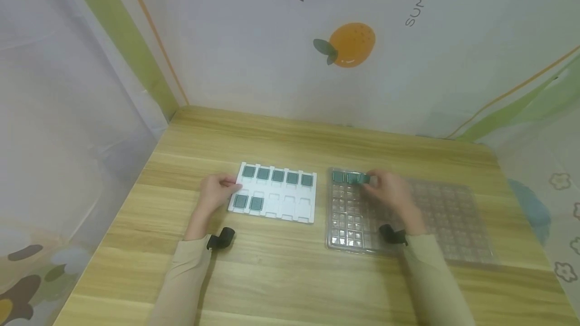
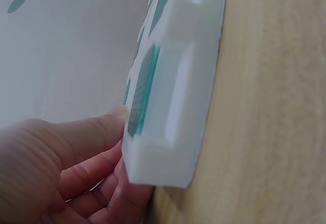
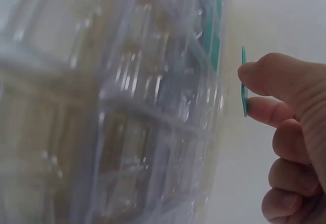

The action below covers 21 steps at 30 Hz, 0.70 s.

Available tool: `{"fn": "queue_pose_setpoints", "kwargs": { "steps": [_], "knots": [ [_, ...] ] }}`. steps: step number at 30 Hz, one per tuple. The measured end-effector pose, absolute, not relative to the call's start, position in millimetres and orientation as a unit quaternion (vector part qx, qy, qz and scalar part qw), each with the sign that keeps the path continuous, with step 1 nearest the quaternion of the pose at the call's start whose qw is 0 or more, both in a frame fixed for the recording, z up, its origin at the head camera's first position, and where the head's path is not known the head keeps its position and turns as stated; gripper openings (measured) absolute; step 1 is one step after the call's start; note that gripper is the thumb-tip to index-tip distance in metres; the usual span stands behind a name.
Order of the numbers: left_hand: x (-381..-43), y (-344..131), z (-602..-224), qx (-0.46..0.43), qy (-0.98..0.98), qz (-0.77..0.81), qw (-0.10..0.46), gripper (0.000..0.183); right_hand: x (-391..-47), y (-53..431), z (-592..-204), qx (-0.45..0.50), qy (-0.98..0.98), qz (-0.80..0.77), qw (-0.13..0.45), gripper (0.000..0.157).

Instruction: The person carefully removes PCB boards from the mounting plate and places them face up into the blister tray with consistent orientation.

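My left hand (image 1: 214,192) pinches the left edge of a white tray (image 1: 302,210) between thumb and fingers. Green square chips (image 1: 278,176) fill the tray's far row, and two more sit at the left of its near row. On the right, my right hand (image 1: 391,190) reaches over a clear plastic compartment tray (image 1: 330,215). Its thumb and index finger pinch a thin green chip (image 3: 243,55) by its faces, held edge-on in the right wrist view, apart from the tray. Other green chips (image 1: 338,177) lie in the clear tray's far left compartments.
Another clear plastic compartmented section (image 1: 453,220) extends to the right, partly behind my right forearm. Both trays lie on a wooden table (image 1: 272,280). A white printed curtain (image 1: 254,54) hangs behind the table's far edge. Black wrist mounts (image 1: 222,238) sit on both wrists.
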<state>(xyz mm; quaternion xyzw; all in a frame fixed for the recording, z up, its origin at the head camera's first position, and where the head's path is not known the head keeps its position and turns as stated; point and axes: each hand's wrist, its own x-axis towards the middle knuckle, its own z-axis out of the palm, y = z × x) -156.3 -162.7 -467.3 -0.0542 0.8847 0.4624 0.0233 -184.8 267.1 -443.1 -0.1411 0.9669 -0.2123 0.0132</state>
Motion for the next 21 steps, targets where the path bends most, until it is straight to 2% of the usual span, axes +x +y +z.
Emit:
{"fn": "queue_pose_setpoints", "kwargs": {
  "steps": [21],
  "knots": [
    [-155.9,-162.6,-466.8,-0.052,0.887,0.458,0.021,0.024,-197.7,275.2,-444.7,-0.137,0.979,-0.145,0.039,0.035]
  ]
}}
